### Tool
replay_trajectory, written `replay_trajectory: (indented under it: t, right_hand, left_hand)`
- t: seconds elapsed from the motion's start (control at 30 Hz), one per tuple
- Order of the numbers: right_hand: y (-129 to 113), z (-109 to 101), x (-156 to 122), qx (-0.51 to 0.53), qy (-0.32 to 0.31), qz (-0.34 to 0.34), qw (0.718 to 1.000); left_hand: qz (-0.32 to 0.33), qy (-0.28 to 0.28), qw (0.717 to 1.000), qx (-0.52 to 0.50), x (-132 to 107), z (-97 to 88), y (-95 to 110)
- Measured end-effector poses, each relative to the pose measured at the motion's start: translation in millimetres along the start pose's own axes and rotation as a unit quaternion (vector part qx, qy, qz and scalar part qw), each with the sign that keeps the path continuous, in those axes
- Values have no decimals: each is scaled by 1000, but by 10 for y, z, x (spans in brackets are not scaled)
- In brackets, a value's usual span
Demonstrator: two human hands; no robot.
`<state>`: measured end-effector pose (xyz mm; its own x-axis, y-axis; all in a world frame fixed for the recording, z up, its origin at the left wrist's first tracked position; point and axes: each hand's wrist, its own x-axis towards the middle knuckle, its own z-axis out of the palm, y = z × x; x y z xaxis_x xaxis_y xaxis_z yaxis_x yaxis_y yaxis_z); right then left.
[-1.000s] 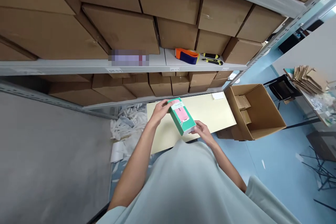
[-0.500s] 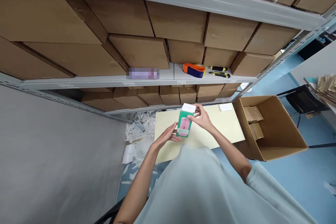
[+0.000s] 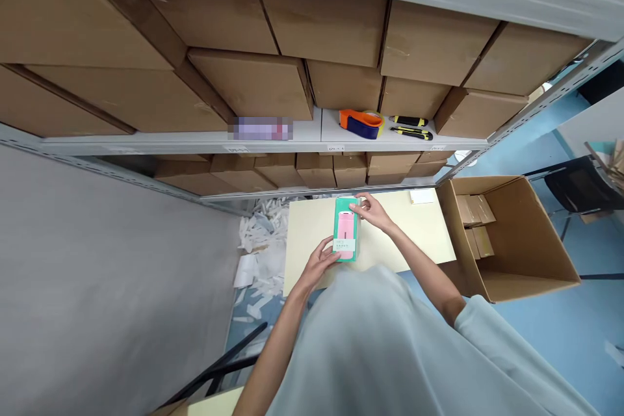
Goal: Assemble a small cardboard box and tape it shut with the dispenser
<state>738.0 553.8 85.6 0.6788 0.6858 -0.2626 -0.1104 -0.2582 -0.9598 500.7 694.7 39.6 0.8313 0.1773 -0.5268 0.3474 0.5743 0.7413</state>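
A small green carton [image 3: 346,229] with a pink item pictured on its front is held upright between my two hands, above a pale yellow tabletop [image 3: 409,240]. My left hand [image 3: 319,264] grips its lower left corner, thumb near the bottom edge. At the upper right edge, my right hand [image 3: 373,210] pinches it with thumb and fingers. The carton's top end looks closed; its back faces away from me. A small white box [image 3: 422,196] lies at the table's far right edge.
A large open cardboard box [image 3: 531,234] holding smaller brown boxes stands right of the table. Ahead, a shelf [image 3: 312,132] carries brown cartons, an orange-and-blue tape dispenser [image 3: 361,123] and yellow-black utility knives [image 3: 411,127]. White paper scraps [image 3: 266,240] lie at left.
The raised white flap at the carton's top no longer shows; the green top edge does. The carton is straighter, and my left hand has moved lower on it.
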Motion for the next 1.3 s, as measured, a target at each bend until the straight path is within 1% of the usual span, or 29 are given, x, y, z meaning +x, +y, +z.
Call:
replay_trajectory:
  t: [0.03, 0.1, 0.17, 0.23, 0.27, 0.33, 0.43, 0.53, 0.6, 0.63, 0.7, 0.8, 0.87, 0.93, 1.03, 1.13, 1.2, 1.3]
  right_hand:
    - [-1, -32, -4, 30, -4, -3, 1000]
    - [-9, -93, -25, 95, -19, -10, 995]
    - [-20, -128, -63, 142, -55, -15, 988]
    - [-32, -121, -103, 162, -70, -24, 984]
    - [-37, -100, -120, 161, -63, -32, 984]
    - [-44, -36, -138, 138, -26, -50, 989]
    - [-44, 75, -133, 82, 33, -57, 994]
    - [-52, 131, -128, 37, 55, -55, 996]
    - [-81, 118, -148, 17, 54, -55, 997]
    - [-105, 96, -168, 15, 47, -56, 997]
    - [-162, 38, -226, 33, 12, -59, 998]
    - [-231, -28, -330, 101, -60, -67, 991]
    - [-249, -23, -382, 146, -91, -62, 983]
    - [-251, 19, -407, 179, -100, -50, 978]
    - [-263, 90, -404, 187, -62, -48, 979]
    - [-301, 127, -383, 150, -5, -48, 988]
    - [-327, 142, -374, 131, 29, -36, 990]
    - [-352, 150, -374, 115, 54, -11, 992]
  left_hand:
    - [-1, -6, 1000, -18, -8, -18, -25]
    - [-11, -35, 998, -55, -33, -72, -46]
    - [-29, -69, 994, -84, -63, -124, -32]
    - [-43, -88, 991, -87, -88, -140, 8]
    - [-43, -87, 992, -80, -97, -127, 34]
    - [-27, -69, 996, -55, -107, -58, 86]
    - [1, -17, 1000, -12, -115, 108, 141]
    - [19, 22, 1000, 5, -146, 232, 147]
    - [20, 29, 999, -2, -189, 244, 130]
    - [17, 28, 999, -8, -217, 228, 117]
    - [10, 15, 999, -28, -275, 163, 82]
    - [7, -25, 997, -79, -339, 40, 12]
    - [-5, -55, 992, -114, -353, -25, -32]
    - [-22, -77, 987, -137, -349, -62, -50]
    - [-25, -78, 987, -139, -342, -61, 6]
    - [4, -47, 993, -104, -364, -15, 121]
    - [24, -23, 996, -77, -388, 23, 176]
    - [37, 18, 998, -52, -414, 55, 178]
